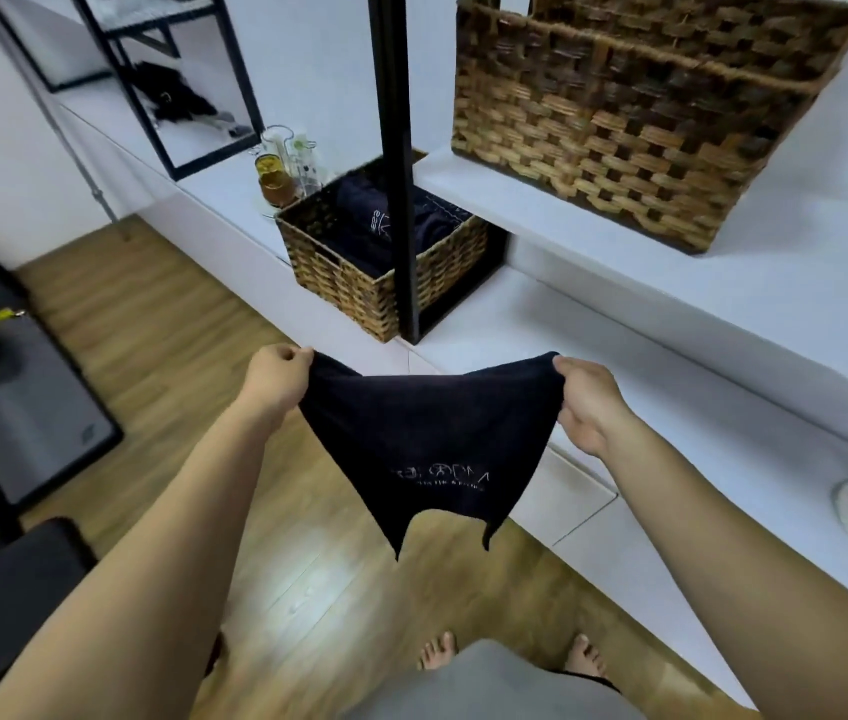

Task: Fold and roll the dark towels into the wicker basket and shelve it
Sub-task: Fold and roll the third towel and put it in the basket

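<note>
A dark navy towel (427,444) with pale lettering hangs in the air in front of me, stretched between both hands over the wooden floor. My left hand (276,379) pinches its top left corner and my right hand (585,402) grips its top right corner. Beyond the towel, a small wicker basket (354,283) stands on the low white ledge and holds several rolled dark towels (385,226). A black post partly hides that basket.
A large wicker basket (635,116) stands on the upper white shelf (671,252) at the right. The black vertical post (401,174) rises beside the small basket. Glass jars (281,163) stand behind it. A dark cabinet (11,387) is at the left, and my bare feet (510,657) stand on the floor.
</note>
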